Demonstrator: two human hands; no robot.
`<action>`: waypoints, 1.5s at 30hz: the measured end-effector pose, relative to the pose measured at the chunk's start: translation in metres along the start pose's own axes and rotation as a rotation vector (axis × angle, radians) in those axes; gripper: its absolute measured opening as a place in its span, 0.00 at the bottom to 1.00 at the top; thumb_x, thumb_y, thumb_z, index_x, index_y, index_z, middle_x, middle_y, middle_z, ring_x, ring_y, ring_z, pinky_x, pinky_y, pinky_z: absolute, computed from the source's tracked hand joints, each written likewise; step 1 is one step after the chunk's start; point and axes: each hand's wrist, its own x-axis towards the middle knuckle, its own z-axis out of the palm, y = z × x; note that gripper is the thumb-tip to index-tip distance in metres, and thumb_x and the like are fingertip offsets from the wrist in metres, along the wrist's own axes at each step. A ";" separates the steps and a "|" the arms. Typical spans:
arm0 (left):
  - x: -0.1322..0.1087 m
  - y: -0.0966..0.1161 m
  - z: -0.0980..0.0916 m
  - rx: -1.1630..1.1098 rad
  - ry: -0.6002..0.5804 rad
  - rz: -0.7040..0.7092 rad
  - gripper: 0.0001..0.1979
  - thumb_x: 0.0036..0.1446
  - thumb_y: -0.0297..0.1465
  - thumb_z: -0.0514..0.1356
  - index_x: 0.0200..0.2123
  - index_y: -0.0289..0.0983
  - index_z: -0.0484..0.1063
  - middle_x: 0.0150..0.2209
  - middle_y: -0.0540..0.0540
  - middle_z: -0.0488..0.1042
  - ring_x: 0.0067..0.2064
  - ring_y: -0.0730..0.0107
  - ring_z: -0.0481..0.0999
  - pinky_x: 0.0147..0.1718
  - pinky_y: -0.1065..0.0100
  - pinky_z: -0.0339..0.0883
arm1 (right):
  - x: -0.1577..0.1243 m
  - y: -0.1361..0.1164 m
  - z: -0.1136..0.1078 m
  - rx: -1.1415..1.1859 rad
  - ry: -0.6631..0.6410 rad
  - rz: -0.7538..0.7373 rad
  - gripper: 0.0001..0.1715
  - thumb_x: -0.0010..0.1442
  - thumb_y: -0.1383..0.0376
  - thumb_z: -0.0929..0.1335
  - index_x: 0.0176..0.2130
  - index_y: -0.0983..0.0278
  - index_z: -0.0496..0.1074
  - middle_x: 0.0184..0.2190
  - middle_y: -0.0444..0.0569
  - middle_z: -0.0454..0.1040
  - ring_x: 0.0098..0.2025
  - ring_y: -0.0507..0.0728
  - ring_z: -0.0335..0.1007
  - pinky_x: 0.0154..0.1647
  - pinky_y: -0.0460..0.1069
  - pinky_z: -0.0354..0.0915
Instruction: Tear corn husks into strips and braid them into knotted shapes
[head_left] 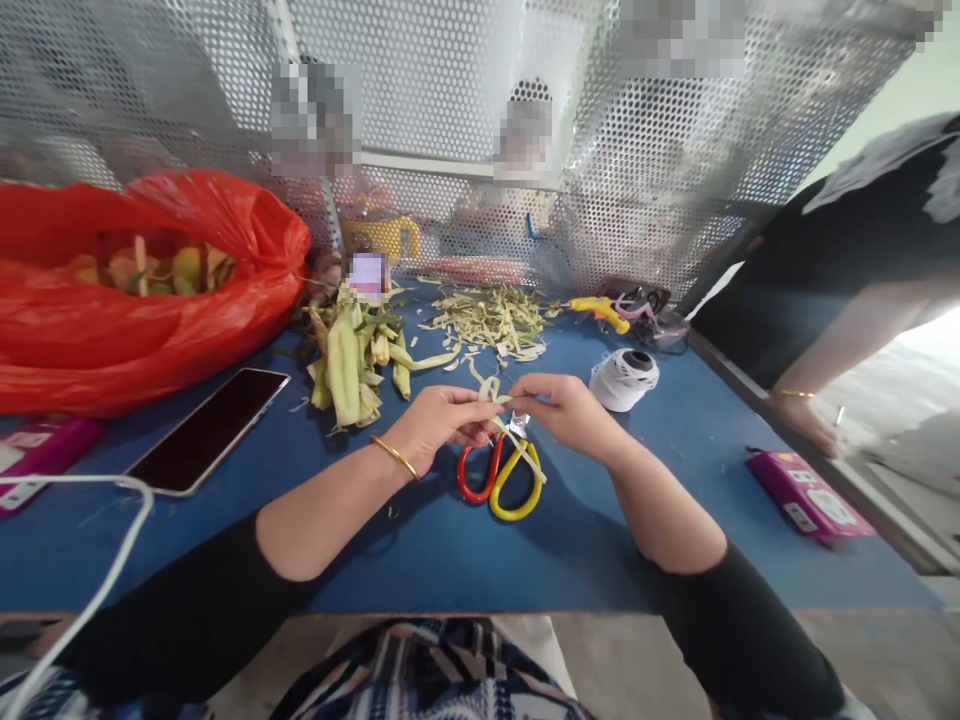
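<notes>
Between my two hands, pale green corn husk strips (489,388) form a small loop, and one tail hangs down over the scissors. My left hand (442,418) pinches the strips from the left, thumb and fingers pressed together. From the other side, my right hand (566,405) is closed with its fingertips at the same strips; what exactly its tips grip is partly hidden. Directly below lie scissors (514,516) with one red and one yellow handle, blades partly covered. A spool of white thread (622,382) stands to the right of my right hand.
Corn husks (345,370) and a heap of cut strips (491,322) lie on the blue table (600,560). Around them are a red bag (247,320), phone (210,430), yellow glue gun (600,310), glasses (664,328) and purple packet (810,492). A perforated screen (450,90) stands behind; a person leans at right.
</notes>
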 end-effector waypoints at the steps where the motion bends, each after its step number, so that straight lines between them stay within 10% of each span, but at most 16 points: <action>1: 0.000 0.000 0.000 0.006 0.001 -0.004 0.13 0.38 0.33 0.73 0.24 0.32 0.77 0.21 0.48 0.76 0.20 0.78 0.71 0.23 0.75 0.66 | 0.000 0.001 0.002 -0.055 0.037 -0.010 0.10 0.59 0.65 0.66 0.28 0.64 0.74 0.25 0.46 0.76 0.30 0.53 0.69 0.33 0.47 0.60; 7: 0.002 -0.001 0.000 -0.029 0.010 -0.031 0.12 0.39 0.33 0.73 0.23 0.32 0.76 0.22 0.47 0.76 0.20 0.79 0.70 0.23 0.74 0.66 | -0.001 0.004 0.009 -0.265 0.169 -0.044 0.10 0.59 0.70 0.66 0.32 0.62 0.77 0.30 0.49 0.79 0.34 0.56 0.72 0.36 0.49 0.62; 11: 0.006 -0.003 -0.002 -0.085 0.047 -0.007 0.14 0.38 0.35 0.73 0.23 0.32 0.76 0.23 0.47 0.76 0.18 0.81 0.66 0.15 0.77 0.55 | -0.007 -0.011 0.013 -0.391 0.452 -0.319 0.12 0.64 0.69 0.64 0.42 0.61 0.76 0.37 0.51 0.78 0.41 0.58 0.72 0.46 0.54 0.62; 17: 0.013 -0.007 -0.008 -0.223 0.072 -0.006 0.18 0.29 0.35 0.75 0.24 0.31 0.75 0.16 0.56 0.65 0.15 0.88 0.53 0.14 0.79 0.39 | -0.009 -0.029 0.031 -0.774 0.217 -0.743 0.18 0.68 0.71 0.58 0.36 0.63 0.74 0.28 0.47 0.72 0.31 0.54 0.63 0.38 0.51 0.58; 31: 0.009 0.007 -0.011 -0.227 0.006 -0.008 0.10 0.36 0.26 0.73 0.24 0.31 0.77 0.17 0.56 0.62 0.18 0.87 0.56 0.13 0.80 0.41 | -0.010 -0.020 0.039 -0.686 0.326 -0.648 0.14 0.65 0.74 0.59 0.32 0.63 0.70 0.28 0.47 0.74 0.30 0.53 0.66 0.43 0.50 0.57; 45: 0.010 0.007 -0.011 -0.270 0.132 0.011 0.04 0.43 0.22 0.70 0.24 0.30 0.78 0.28 0.45 0.76 0.17 0.89 0.58 0.12 0.82 0.43 | -0.018 -0.033 0.045 -0.438 0.116 -0.837 0.17 0.64 0.73 0.56 0.31 0.64 0.70 0.26 0.49 0.73 0.28 0.54 0.64 0.39 0.51 0.62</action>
